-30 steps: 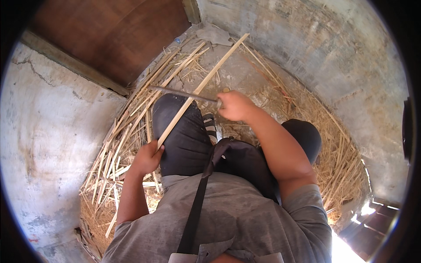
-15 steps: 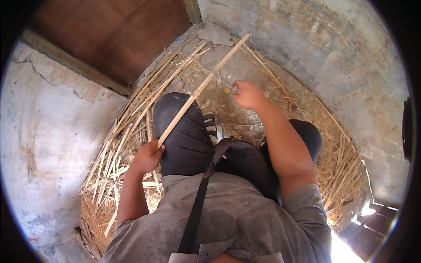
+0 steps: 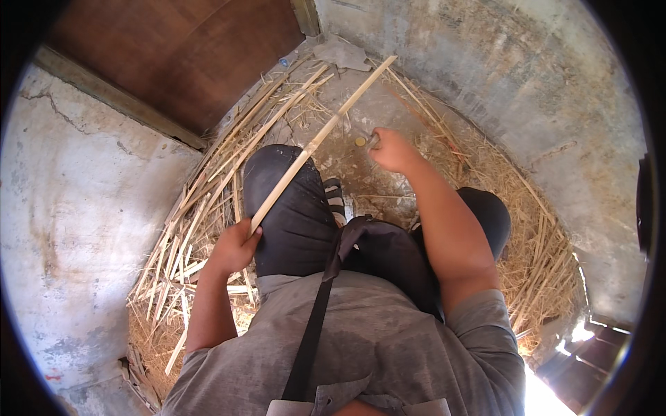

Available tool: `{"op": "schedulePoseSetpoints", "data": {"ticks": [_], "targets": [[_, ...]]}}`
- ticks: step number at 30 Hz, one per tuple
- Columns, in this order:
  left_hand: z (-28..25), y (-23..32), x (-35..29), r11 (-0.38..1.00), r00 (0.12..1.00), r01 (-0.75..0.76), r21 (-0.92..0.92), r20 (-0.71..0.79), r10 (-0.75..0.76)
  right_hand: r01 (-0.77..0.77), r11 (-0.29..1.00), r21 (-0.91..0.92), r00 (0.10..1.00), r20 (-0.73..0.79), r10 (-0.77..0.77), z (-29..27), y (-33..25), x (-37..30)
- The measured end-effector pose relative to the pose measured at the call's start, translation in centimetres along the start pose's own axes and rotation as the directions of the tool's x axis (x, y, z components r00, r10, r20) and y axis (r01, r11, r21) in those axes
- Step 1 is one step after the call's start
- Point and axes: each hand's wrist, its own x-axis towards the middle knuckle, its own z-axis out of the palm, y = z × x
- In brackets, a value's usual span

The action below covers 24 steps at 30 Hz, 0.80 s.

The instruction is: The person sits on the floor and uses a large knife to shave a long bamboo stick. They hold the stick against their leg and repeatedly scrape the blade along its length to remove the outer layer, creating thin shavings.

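The left hand grips the long pale bamboo strip firmly; beyond its middle, the right hand pinches a small dark tool, best lifted steadily.

The left hand sits low beside the left knee, fingers curled shut in a grip, forearm bent back toward the torso. The right arm stretches forward, its right hand lowered to the ground, fingers pinched together at the tips.

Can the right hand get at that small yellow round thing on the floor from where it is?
Probably yes. The right hand is stretched out beside the small yellow round thing, with only bare floor between them.
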Motion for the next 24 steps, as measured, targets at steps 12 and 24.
{"op": "schedulePoseSetpoints", "data": {"ticks": [12, 24], "targets": [[0.3, -0.2, 0.0, 1.0, 1.0, 0.009, -0.027, -0.006, -0.009, 0.207, 0.977, -0.056, 0.964, 0.184, -0.193, 0.9, -4.1, -1.4], [0.2, 0.0, 0.0, 1.0, 1.0, 0.012, -0.011, -0.006, -0.012, -0.013, 1.0, -0.021, 0.999, 0.038, 0.013, -0.1, -0.1, 0.0]]}}
